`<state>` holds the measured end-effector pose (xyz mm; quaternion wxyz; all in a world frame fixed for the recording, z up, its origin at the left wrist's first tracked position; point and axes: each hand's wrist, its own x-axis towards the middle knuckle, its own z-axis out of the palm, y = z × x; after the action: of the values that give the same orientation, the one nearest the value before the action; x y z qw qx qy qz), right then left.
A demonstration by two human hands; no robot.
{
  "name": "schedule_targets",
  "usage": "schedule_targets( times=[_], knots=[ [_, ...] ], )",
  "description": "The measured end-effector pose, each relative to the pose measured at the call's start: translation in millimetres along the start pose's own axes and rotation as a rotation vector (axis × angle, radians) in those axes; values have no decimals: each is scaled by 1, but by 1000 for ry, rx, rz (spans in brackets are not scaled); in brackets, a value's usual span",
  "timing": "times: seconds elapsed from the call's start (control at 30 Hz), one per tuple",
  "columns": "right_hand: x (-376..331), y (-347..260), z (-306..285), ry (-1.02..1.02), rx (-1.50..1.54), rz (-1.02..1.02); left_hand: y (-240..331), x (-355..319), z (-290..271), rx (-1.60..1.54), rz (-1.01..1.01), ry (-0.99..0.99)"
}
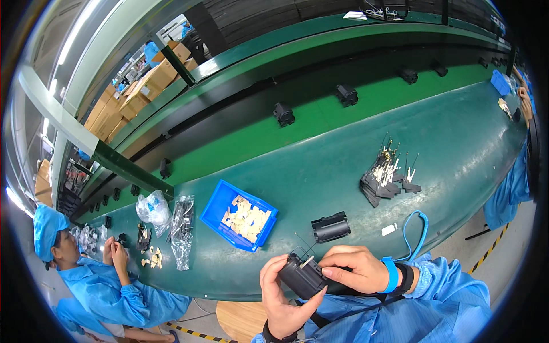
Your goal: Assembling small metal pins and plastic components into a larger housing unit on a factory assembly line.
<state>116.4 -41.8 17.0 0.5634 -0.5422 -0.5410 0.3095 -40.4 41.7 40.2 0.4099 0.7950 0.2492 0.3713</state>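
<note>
My left hand is wrapped round a black plastic housing, held tilted just off the near edge of the bench. Thin dark wires and a small pale piece stick out at its top. The fingers of my right hand press together at the housing's right side; whether they pinch a small part there is hidden. Just beyond, a second black housing lies on the bench. Farther right is a pile of black parts with white-ended wires.
A blue bin of cream-coloured pieces and clear plastic bags stand to the left. Black units sit along the green belt behind. A blue coiled cord runs to my right wrist strap. Co-workers sit at left and far right.
</note>
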Motion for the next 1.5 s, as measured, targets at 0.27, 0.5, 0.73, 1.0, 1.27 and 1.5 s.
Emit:
schedule_targets(
  times=[0.27, 0.5, 0.73, 1.0, 1.27, 1.5],
  knots=[
    [1, 0, 1, 10, 18, -19, -9, -6, 6, -311, -63, 35],
    [0, -4, 1, 32, 48, -35, -29, -11, 5, -686, -146, 107],
    [-1, -6, 3, 30, 113, 46, -25, -7, 9, -708, -167, 196],
    [-1, -4, 4, 15, 176, 76, -24, -9, 5, -661, -137, 184],
    [0, -5, 3, 7, 170, 52, -25, -9, 3, -631, -57, 160],
    [4, -2, 5, -10, 200, 50, -34, -10, -3, -732, -63, 119]
  ],
)
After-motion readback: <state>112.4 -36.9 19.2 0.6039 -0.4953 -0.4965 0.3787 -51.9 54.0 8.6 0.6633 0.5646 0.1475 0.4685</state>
